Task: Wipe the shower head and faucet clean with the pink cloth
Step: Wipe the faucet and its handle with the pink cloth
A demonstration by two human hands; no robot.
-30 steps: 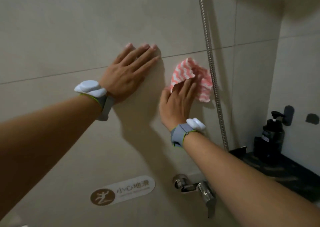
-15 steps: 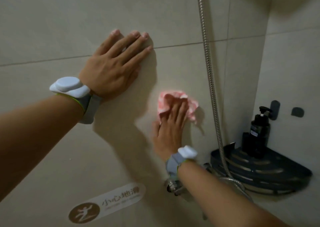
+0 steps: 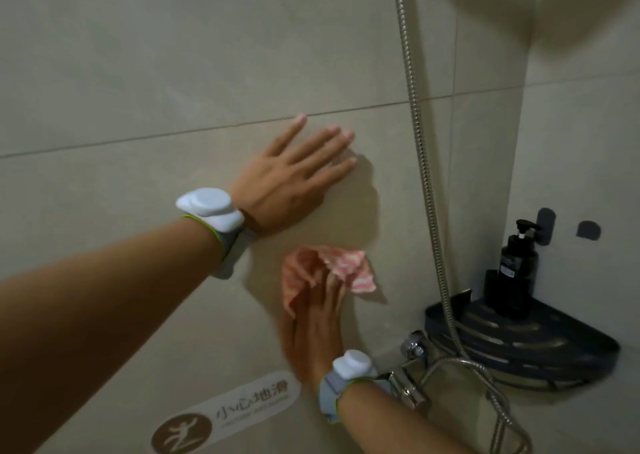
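My right hand (image 3: 317, 329) presses the pink striped cloth (image 3: 349, 268) flat against the beige wall tile, just above and left of the chrome faucet (image 3: 412, 367). The cloth is bunched under my fingers. My left hand (image 3: 291, 180) lies flat on the tile above the cloth, fingers spread, holding nothing. A metal shower hose (image 3: 420, 163) runs down the wall to the right of both hands and loops below the faucet. The shower head is out of view.
A dark corner shelf (image 3: 554, 353) sits at the right with a black pump bottle (image 3: 516, 266) on it. Two dark wall hooks (image 3: 588, 230) are mounted behind it. A brown-and-white slip warning sticker (image 3: 225, 415) is on the wall at the lower left.
My right hand has slid the cloth down the tile, from beside my left hand to just above the faucet. The view has shifted so my left hand appears more centred.
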